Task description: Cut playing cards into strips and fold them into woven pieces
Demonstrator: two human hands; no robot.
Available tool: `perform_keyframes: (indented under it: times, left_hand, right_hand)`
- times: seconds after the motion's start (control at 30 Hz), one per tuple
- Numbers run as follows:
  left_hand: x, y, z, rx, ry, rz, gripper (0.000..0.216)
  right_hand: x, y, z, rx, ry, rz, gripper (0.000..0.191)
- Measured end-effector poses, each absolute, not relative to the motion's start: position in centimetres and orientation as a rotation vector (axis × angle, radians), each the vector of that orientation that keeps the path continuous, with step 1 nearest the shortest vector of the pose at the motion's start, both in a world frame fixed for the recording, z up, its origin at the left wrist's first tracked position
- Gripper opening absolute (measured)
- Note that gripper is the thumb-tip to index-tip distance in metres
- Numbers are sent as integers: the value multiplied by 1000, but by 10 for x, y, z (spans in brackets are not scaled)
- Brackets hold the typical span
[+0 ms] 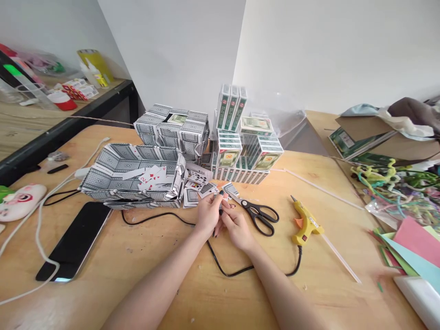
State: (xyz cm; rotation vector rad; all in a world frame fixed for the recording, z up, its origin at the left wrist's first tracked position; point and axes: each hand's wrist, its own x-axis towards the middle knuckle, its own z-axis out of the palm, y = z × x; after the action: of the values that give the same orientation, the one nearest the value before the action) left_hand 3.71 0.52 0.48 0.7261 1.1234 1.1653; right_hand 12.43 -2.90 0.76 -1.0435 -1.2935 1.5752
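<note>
My left hand (208, 215) and my right hand (238, 228) meet over the middle of the table, fingers closed together. Between the fingertips shows a small piece of a playing card (225, 197), mostly hidden by the fingers. Just beyond lie loose playing cards (191, 197), some face down. Black-handled scissors (253, 210) rest to the right of my right hand, blades pointing towards the cards. On the left stands an open box made of folded playing cards (120, 158), with loose cards inside. Behind it is another folded-card box (154, 126).
Boxed card decks (228, 158) are stacked at the back. A yellow glue gun (304, 224) lies at right, its black cord (223, 271) passing under my arms. A phone (77, 240) and white cable (39, 229) lie left. Coloured paper (417, 243) sits at the right edge.
</note>
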Motion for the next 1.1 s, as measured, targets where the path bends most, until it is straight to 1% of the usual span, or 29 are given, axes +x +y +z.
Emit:
perform_keyframes:
  times: [0.07,0.17,0.23,0.33,0.47,0.6,0.7,0.93,1.1]
  left_hand:
    - [35,8,5,766,1107,1174,25]
    - [27,11,6,945,1112,1181,26]
    - [20,12,6,1108,1160,1195,25]
    - [12,10,7,1350,1272,1190,21]
    - [11,4,11,1723,1318,1087,25]
    - [14,0,11,1839,1346,1048,26]
    - [14,1,8,1844,1347,1016,27]
    - [9,7,3,1754,1161,900,28]
    - [8,4,4,1785,1127,914,28]
  right_hand:
    - [123,-30,9,-1066,-1299,1564,37]
    - [124,-30,9,-1101,-1215,1515,33]
    - [126,-29,9,-1149,-1129,1420,29]
    - [130,-28,8,-1224,-1028,1260,29]
    - [135,-25,5,-1292,-960,1106,30]
    - [138,-23,0,-1327,-1001,1002,29]
    - [140,-21,-2,-1304,-1048,991,29]
    - [146,-19,-3,-1258,-1071,1123,28]
    - [145,-20,-2,-1259,-1111,1128,29]
